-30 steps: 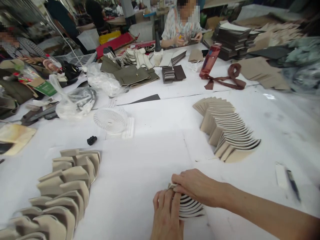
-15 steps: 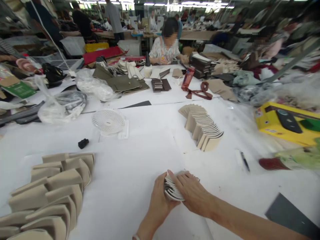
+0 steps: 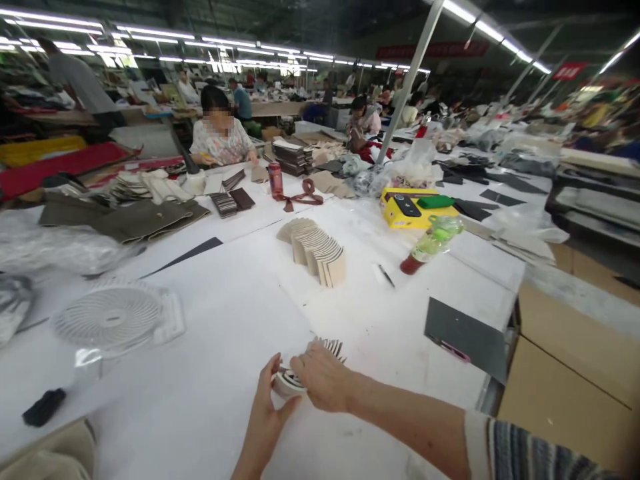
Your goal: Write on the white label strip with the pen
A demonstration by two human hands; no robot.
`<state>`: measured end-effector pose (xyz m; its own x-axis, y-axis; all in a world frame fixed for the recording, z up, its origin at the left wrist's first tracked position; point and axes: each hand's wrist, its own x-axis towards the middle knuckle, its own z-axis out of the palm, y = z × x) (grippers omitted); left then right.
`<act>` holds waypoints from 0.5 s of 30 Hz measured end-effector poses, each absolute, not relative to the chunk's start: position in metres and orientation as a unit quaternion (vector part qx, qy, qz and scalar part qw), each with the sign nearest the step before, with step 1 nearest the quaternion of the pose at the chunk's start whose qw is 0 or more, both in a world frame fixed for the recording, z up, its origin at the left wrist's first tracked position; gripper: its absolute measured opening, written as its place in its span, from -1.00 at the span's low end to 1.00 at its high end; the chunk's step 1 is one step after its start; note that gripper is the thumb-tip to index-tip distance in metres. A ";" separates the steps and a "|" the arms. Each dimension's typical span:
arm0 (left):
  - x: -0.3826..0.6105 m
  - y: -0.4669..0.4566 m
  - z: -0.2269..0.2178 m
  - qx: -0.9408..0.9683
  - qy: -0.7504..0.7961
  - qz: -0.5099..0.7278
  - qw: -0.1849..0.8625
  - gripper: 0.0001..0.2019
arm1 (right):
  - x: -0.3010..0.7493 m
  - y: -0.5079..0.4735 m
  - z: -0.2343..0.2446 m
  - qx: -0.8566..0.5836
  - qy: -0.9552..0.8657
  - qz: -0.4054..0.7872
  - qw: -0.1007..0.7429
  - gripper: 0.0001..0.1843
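A small stack of light-edged, curved pieces (image 3: 287, 385) is held between my hands just above or on the white table. My left hand (image 3: 267, 403) cups its left side, thumb below and fingers above. My right hand (image 3: 324, 379) grips it from the right and covers much of it. Past my right knuckles the pieces' edges (image 3: 334, 347) fan out. Whether they are leather or fabric, I cannot tell. Farther ahead, a row of similar beige pieces (image 3: 316, 252) stands fanned on the table.
A white fan (image 3: 113, 319) and a black lump (image 3: 44, 408) lie to the left. Beige folded pieces (image 3: 53, 453) sit at lower left. To the right are a pen (image 3: 385, 275), a bottle (image 3: 425, 250), a yellow box (image 3: 395, 210) and a dark sheet (image 3: 465, 340). A co-worker (image 3: 220, 133) sits opposite.
The view has swung to the right and up, so the table's things appear farther left. My right hand's fingers are now more curled over the stack, and the pieces fan out beyond it.
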<state>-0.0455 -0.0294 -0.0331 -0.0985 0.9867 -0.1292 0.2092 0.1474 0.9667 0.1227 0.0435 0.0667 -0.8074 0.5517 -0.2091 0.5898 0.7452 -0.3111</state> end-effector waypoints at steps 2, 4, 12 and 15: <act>-0.045 -0.034 -0.035 0.467 0.608 0.455 0.453 -0.19 | 0.127 0.042 0.071 0.335 0.919 -0.205 0.020 -0.62; -0.043 -0.041 -0.035 0.430 0.626 0.470 0.450 -0.12 | 0.137 0.040 0.080 0.388 0.891 -0.233 -0.019 -0.63; 0.008 -0.070 -0.057 0.457 0.671 0.289 0.507 -0.24 | 0.305 -0.020 0.128 0.644 0.635 -0.380 -0.193 -0.53; 0.043 -0.074 -0.076 0.551 0.644 0.185 0.497 -0.21 | 0.407 -0.095 0.134 0.729 0.504 -0.390 -0.250 -0.54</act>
<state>0.0432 -0.0736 -0.0761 0.1014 0.8934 -0.4377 0.5262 0.3253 0.7857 0.4070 -0.0952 0.1343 0.1868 0.9298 -0.3171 0.5403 -0.3668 -0.7573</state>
